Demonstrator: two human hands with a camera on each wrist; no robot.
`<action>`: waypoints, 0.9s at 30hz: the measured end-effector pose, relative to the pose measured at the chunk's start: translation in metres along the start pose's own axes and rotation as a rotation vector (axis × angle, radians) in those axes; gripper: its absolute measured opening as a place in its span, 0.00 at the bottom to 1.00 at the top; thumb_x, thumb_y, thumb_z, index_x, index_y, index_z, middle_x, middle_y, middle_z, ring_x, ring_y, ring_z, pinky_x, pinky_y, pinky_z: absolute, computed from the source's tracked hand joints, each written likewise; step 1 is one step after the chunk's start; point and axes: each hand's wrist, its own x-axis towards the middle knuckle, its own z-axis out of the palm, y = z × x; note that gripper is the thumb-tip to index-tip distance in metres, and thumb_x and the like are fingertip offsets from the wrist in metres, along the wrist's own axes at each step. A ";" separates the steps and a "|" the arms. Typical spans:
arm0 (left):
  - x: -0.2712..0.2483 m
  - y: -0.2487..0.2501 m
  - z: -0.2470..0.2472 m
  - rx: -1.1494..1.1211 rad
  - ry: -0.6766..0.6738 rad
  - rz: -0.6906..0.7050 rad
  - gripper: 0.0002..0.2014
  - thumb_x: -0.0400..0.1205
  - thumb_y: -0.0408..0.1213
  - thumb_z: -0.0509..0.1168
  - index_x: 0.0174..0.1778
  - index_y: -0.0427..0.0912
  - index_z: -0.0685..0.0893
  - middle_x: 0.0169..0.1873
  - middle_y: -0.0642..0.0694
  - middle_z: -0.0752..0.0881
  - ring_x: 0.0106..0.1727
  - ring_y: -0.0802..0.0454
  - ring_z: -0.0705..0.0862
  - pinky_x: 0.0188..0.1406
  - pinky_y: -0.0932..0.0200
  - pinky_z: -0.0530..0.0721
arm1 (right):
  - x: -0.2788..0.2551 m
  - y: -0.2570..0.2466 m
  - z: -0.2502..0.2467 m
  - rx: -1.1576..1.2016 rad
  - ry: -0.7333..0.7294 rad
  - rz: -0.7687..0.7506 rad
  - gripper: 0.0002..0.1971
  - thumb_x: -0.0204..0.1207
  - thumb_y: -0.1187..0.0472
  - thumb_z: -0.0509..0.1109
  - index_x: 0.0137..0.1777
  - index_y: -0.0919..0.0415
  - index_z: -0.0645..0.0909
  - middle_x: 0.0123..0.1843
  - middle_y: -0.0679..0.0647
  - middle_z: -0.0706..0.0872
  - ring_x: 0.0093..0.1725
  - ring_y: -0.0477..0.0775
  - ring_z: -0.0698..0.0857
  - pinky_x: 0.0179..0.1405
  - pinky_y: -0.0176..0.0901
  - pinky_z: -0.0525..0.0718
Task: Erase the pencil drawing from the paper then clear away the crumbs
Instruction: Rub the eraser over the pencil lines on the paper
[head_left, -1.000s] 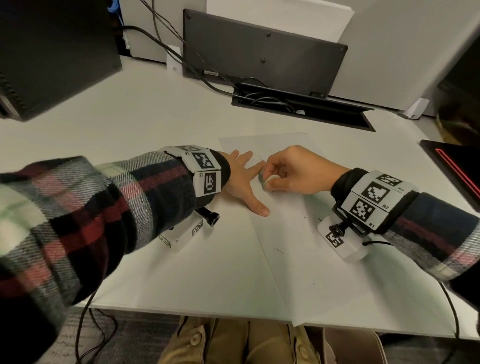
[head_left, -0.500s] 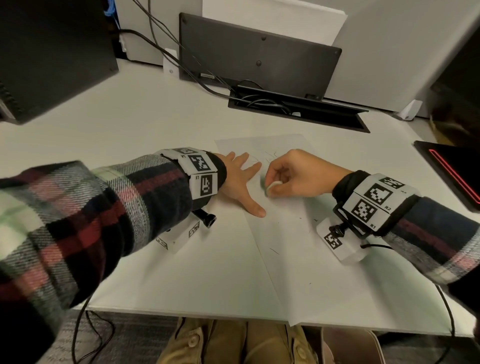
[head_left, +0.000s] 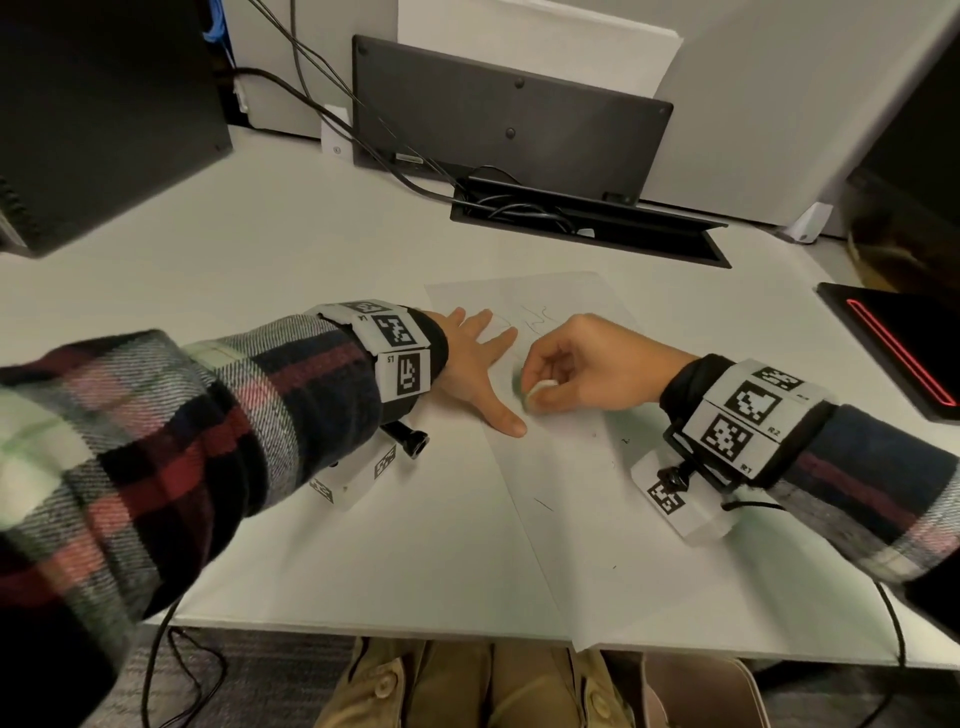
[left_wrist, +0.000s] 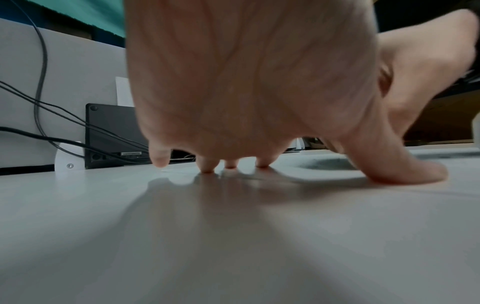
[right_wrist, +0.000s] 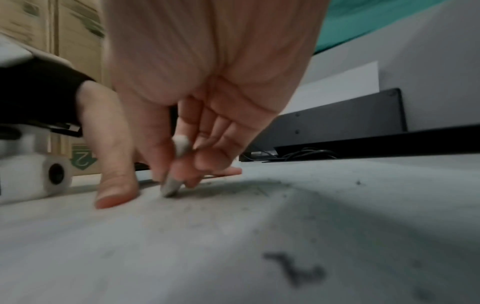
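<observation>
A white sheet of paper (head_left: 587, 499) lies on the desk with faint pencil lines (head_left: 535, 317) near its far end. My left hand (head_left: 475, 364) lies flat, fingers spread, pressing the sheet's left edge; its fingertips (left_wrist: 207, 167) and thumb (left_wrist: 405, 170) touch down in the left wrist view. My right hand (head_left: 587, 364) pinches a small white eraser (head_left: 537, 391) and holds its tip (right_wrist: 170, 188) against the paper just right of the left thumb. Dark eraser crumbs (right_wrist: 296, 269) (head_left: 626, 440) lie scattered on the sheet near the right wrist.
A white desk (head_left: 260, 291) carries a dark monitor base (head_left: 93, 114) at far left, a black panel (head_left: 509, 114) with cables (head_left: 363, 145) at the back and an open cable tray (head_left: 587, 223). A black device with a red stripe (head_left: 904, 358) sits at right. The near desk edge (head_left: 363, 626) is close.
My right hand with the eraser has slid toward me and slightly right, from beside the left fingers to beside the left thumb. The left hand stays pressed on the paper.
</observation>
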 end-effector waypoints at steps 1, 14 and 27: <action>0.000 0.000 0.000 0.000 0.001 0.001 0.56 0.67 0.74 0.60 0.79 0.57 0.30 0.80 0.50 0.30 0.82 0.46 0.33 0.77 0.37 0.39 | 0.000 0.000 0.000 -0.010 0.002 0.000 0.03 0.70 0.64 0.75 0.43 0.57 0.86 0.36 0.47 0.86 0.31 0.35 0.79 0.34 0.24 0.77; 0.001 -0.009 0.001 -0.022 0.043 0.045 0.61 0.66 0.71 0.66 0.81 0.51 0.33 0.81 0.54 0.33 0.82 0.51 0.35 0.78 0.38 0.42 | 0.010 0.025 -0.021 0.049 0.152 0.065 0.05 0.72 0.62 0.74 0.44 0.53 0.82 0.42 0.48 0.84 0.26 0.33 0.79 0.32 0.23 0.77; 0.013 -0.011 -0.006 -0.053 0.174 0.039 0.53 0.68 0.72 0.63 0.82 0.54 0.45 0.79 0.53 0.50 0.79 0.47 0.53 0.75 0.42 0.57 | 0.021 0.012 -0.010 0.082 0.084 0.020 0.06 0.71 0.62 0.75 0.47 0.59 0.86 0.41 0.57 0.91 0.32 0.40 0.85 0.41 0.31 0.83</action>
